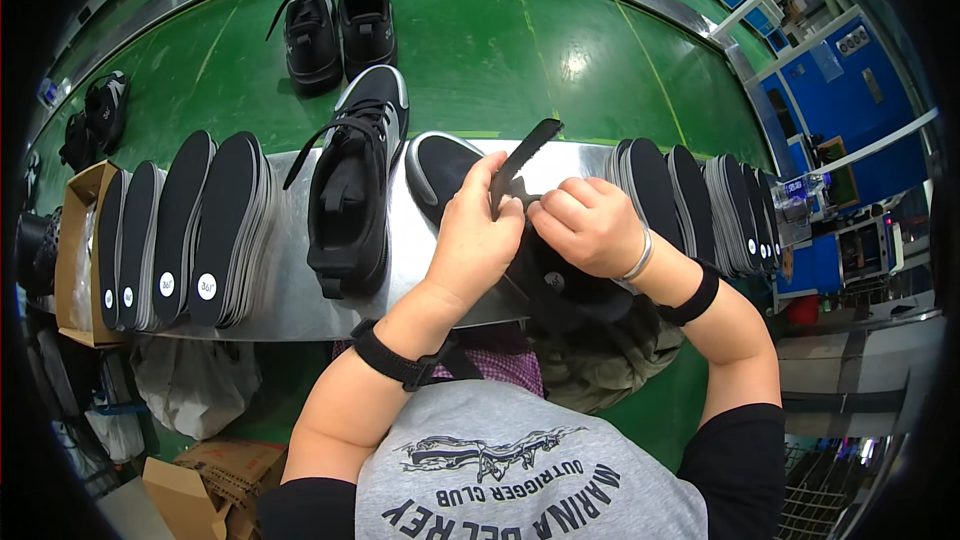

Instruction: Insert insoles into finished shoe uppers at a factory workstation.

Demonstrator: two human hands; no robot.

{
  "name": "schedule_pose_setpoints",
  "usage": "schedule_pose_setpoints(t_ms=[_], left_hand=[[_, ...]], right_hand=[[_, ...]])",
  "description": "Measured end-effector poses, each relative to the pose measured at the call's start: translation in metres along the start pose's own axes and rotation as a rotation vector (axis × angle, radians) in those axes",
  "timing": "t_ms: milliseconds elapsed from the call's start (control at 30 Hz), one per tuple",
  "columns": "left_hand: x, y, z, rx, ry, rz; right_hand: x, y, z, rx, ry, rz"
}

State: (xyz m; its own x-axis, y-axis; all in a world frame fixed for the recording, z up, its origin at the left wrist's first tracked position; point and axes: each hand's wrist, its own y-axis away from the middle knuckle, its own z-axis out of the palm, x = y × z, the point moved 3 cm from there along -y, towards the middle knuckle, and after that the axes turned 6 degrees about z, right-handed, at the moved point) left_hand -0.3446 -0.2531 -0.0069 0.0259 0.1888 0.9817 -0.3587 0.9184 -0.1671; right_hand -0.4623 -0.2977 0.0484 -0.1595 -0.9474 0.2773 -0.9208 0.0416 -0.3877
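A black shoe (437, 162) with a grey-edged toe lies at the table's front edge, its middle hidden under my hands. My left hand (478, 235) is closed around a black strap (530, 152), pinched between thumb and fingers, its free end sticking up. Close beside it, my right hand (592, 230) has its fingers curled in a pinch over the shoe's opening; what they grip is hidden. Left of my hands, another black shoe (352, 190) with a grey toe edge points away from me, its strap hanging loose to the left.
Stacks of black insoles stand on the metal ledge (290, 285), on the left (225, 230) and right (685, 200). An open cardboard box (80, 285) is at far left. A pair of black shoes (340, 35) sits farther back on the green surface (470, 50).
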Motion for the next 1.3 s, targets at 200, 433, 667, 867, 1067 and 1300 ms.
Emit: schedule_pose_setpoints(t_ms=[200,433,667,867,1067,1300], left_hand=[[0.007,-0.007,0.006,0.038,0.062,0.042],[0.008,-0.030,0.000,0.066,-0.168,0.169],[0.073,0.033,-0.004,-0.383,-0.411,0.438],[0.084,0.059,-0.074,-0.190,-0.598,0.426],[0.138,0.047,-0.309,0.853,-1.321,0.203],[0.148,0.081,-0.381,1.151,-1.933,0.173]], right_hand=[[0.006,0.018,-0.019,-0.189,-0.553,0.316],[0.033,0.040,-0.056,-0.021,-1.141,1.053],[-0.011,0.007,-0.070,-0.051,-0.689,0.573],[-0.019,0.019,-0.061,-0.373,-0.588,0.586],[-0.009,0.035,-0.021,-0.894,-0.492,0.306],[-0.003,0.000,0.029,-1.551,-0.557,0.220]])
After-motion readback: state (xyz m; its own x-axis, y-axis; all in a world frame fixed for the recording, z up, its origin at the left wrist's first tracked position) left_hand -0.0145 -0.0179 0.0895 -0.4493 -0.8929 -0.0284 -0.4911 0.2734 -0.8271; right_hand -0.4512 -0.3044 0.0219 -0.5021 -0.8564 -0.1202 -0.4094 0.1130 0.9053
